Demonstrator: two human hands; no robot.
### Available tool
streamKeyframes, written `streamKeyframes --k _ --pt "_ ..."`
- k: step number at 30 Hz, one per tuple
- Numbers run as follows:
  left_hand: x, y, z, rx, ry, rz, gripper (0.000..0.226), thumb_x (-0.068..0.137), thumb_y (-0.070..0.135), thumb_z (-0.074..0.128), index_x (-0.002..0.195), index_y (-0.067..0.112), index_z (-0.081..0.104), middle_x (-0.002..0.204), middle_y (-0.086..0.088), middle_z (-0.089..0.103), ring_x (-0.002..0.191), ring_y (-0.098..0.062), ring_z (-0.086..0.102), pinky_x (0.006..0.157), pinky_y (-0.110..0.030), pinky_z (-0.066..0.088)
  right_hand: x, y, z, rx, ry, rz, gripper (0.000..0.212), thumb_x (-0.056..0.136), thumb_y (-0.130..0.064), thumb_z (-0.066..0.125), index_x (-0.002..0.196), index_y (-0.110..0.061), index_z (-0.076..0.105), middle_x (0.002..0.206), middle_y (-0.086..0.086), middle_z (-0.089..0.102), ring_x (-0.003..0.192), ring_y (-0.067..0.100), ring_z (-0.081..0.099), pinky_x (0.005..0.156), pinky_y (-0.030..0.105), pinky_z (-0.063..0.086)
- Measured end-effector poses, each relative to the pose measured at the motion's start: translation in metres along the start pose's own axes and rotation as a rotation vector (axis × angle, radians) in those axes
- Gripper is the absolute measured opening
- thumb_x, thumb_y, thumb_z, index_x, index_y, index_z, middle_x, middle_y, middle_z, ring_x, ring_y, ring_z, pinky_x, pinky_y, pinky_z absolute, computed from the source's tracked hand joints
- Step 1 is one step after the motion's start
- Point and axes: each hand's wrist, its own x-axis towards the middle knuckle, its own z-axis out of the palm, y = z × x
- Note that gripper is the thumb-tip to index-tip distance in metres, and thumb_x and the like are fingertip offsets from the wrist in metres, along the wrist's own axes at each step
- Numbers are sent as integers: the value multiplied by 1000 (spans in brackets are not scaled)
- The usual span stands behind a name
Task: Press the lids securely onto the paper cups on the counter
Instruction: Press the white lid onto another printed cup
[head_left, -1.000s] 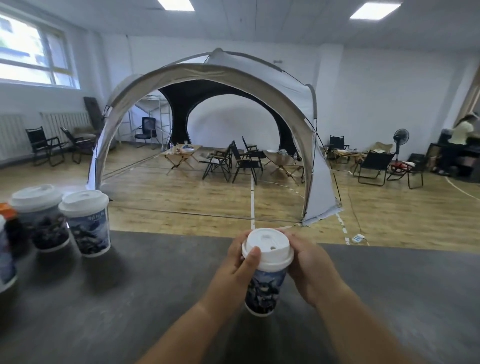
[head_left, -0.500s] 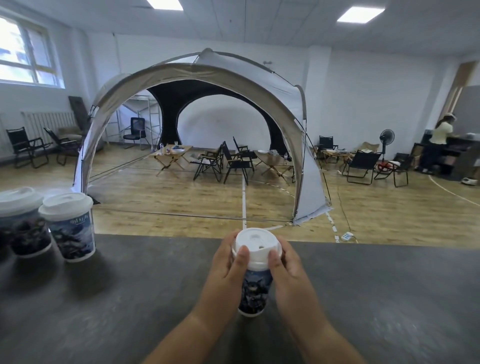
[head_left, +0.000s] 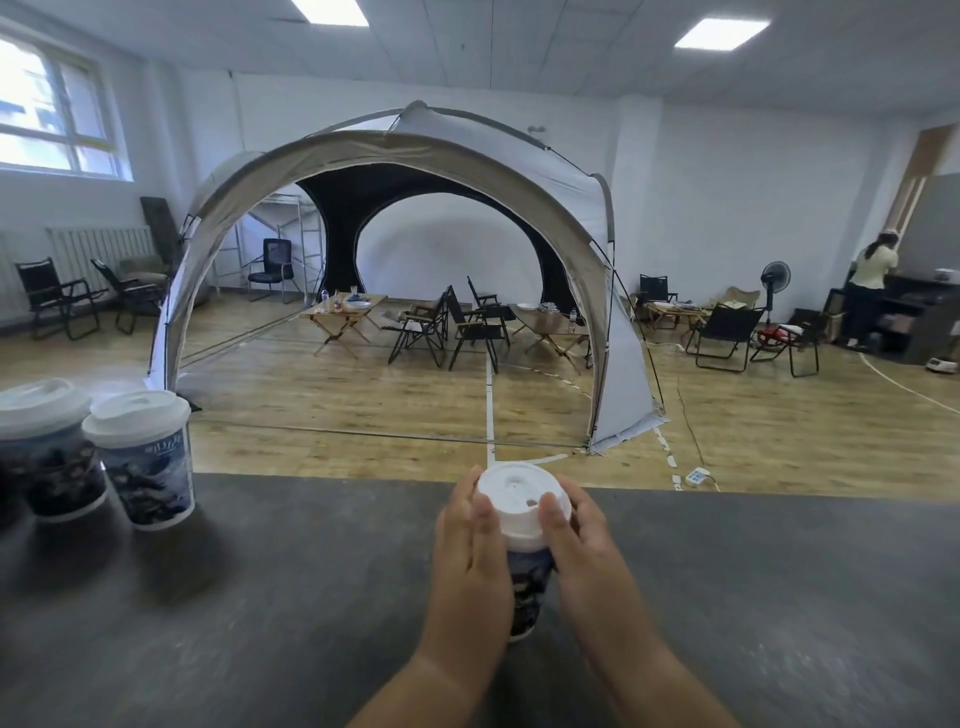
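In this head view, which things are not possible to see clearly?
- Lid rim seating: head view, sides covered by left hand and right hand.
- Middle cup print: head view, mostly behind both hands.
- Leftmost cup: head view, cut by the left edge.
- Left hand's grip: head view, motion blur.

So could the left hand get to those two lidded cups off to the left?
Probably yes. Only bare counter lies between the left hand and the two cups, with nothing in the way; it would first have to leave the middle cup.
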Motion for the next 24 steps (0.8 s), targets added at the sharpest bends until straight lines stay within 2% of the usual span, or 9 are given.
streamKeyframes --k 3,4,6,8,10,12,16,20,24 --pt "10 6 -5 -6 39 -39 31 103 38 34 133 36 40 122 13 53 111 -2 53 85 -10 42 4 1 -1 23 0 34 32 99 -33 52 131 -28 56 119 -6 69 105 8 68 86 29 56" --pt "14 7 -7 16 42 -41 28 103 33 35 130 35 41 114 17 54 104 0 54 78 -8 43 5 1 -2 24 -6 43 31 99 -32 52 130 -27 56 118 -4 70 103 9 69 84 29 56" --pt "21 9 -11 29 68 -47 25 102 32 40 126 31 45 105 15 58 98 0 57 77 -16 46 8 0 -3 30 -16 49 30 100 -28 51 129 -24 57 117 -1 70 100 9 70 77 25 56" --pt "27 9 -14 40 85 -55 24 101 30 45 124 28 49 101 4 63 97 -10 61 78 -24 48 11 -2 -3 25 -23 47 28 101 -25 49 129 -23 56 114 -2 69 96 8 69 71 19 54" --pt "29 10 -15 55 79 -69 19 100 28 47 119 30 50 99 -1 63 96 -12 61 71 -23 46 14 -3 -4 4 -32 46 27 102 -22 46 127 -23 55 112 -3 67 95 6 67 67 16 52" --pt "31 12 -17 67 74 -61 18 99 25 48 116 30 51 98 -2 64 94 -12 62 70 -23 45 17 -3 -5 -4 -38 58 26 102 -21 45 126 -23 55 110 -2 67 95 8 66 68 19 51" --pt "43 19 -19 66 38 -83 13 99 22 48 104 24 59 93 3 64 85 -8 59 62 -15 43 23 -8 -9 -45 -96 102 27 101 -17 42 122 -21 60 108 1 69 89 7 68 63 17 51" --pt "65 23 -21 76 -130 -209 16 98 22 50 110 21 61 105 3 65 92 -7 58 70 -20 43 33 -16 -16 -150 -182 95 34 99 -10 37 116 -20 65 105 1 73 93 11 68 75 22 54" --pt "77 27 -23 37 -295 -266 21 100 26 49 116 19 61 107 -4 68 98 -16 63 83 -26 50 34 -24 -17 -245 -250 93 42 100 -9 32 113 -22 70 109 -1 75 101 12 69 90 29 53"
